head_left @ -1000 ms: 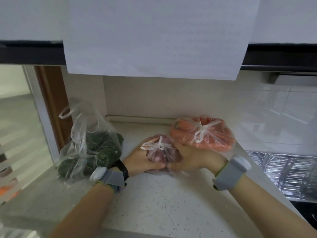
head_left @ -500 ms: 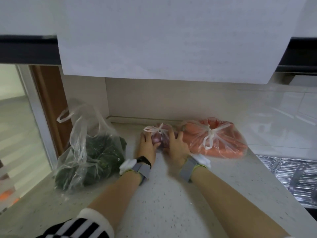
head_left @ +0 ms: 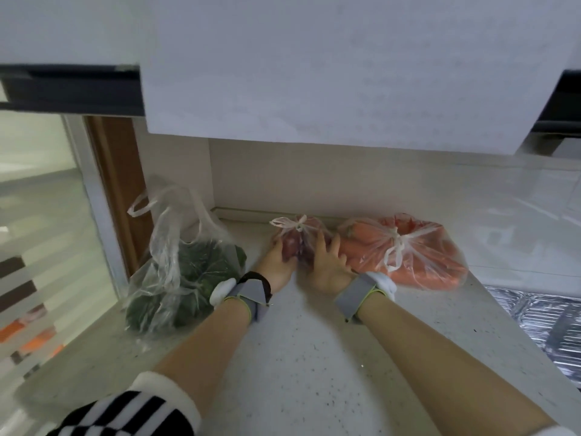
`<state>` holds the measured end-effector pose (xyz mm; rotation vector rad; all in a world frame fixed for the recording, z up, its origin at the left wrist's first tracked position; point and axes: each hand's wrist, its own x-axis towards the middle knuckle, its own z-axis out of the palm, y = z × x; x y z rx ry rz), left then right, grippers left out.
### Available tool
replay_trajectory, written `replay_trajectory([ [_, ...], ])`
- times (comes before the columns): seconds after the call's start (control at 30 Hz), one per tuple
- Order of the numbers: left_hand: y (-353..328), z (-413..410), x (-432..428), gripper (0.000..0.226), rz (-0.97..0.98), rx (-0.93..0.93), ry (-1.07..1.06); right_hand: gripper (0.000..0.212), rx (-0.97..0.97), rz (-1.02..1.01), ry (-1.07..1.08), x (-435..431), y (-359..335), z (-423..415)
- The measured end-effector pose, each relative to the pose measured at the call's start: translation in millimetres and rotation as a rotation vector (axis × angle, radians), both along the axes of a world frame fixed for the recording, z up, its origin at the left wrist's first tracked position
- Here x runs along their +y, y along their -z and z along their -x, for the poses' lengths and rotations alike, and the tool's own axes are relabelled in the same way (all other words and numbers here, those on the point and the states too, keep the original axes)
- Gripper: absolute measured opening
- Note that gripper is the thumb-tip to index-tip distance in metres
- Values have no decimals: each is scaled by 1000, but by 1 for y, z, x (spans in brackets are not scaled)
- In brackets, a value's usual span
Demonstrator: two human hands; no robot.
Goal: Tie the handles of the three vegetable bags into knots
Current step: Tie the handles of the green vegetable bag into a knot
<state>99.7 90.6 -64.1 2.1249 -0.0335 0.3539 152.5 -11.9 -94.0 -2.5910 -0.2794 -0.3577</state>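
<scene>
A small clear bag of purple-red vegetables (head_left: 298, 239) sits at the back of the counter, its handles knotted on top. My left hand (head_left: 276, 265) cups its left side and my right hand (head_left: 328, 267) presses its right side. Right of it lies a bag of orange carrots (head_left: 418, 256), its handles also knotted. At the left stands a bag of dark leafy greens (head_left: 185, 278) with its handles loose and upright.
A speckled white countertop (head_left: 301, 357) carries the bags. A white sheet (head_left: 330, 73) hangs from the cabinet above. A foil-covered stove area (head_left: 540, 322) lies at the right, a window frame (head_left: 100, 209) at the left.
Both hands have pushed the small purple-red bag away from me toward the back wall, beside the carrot bag. The greens bag has stayed put.
</scene>
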Motion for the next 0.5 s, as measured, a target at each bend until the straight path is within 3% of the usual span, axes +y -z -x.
replay_trajectory([
  [0.1, -13, 25, 9, 43, -97, -103, -89, 68, -253, -26, 66, 22, -18, 16],
  [0.2, -21, 59, 37, 33, -168, -277, -348, 49, -162, -130, -302, 55, -36, 36],
  [0.3, -23, 89, 71, 31, -343, -437, -758, 36, 53, -340, -448, 81, -44, 56],
  [0.4, -14, 108, 100, 74, -277, -179, -988, 64, 332, -503, -494, 106, -33, 64],
  [0.47, -1, 114, 119, 100, -135, 41, -915, 80, 413, -473, -498, 119, -25, 66],
  [0.5, 7, 116, 129, 103, -78, 141, -832, 76, 422, -421, -489, 123, -24, 69],
])
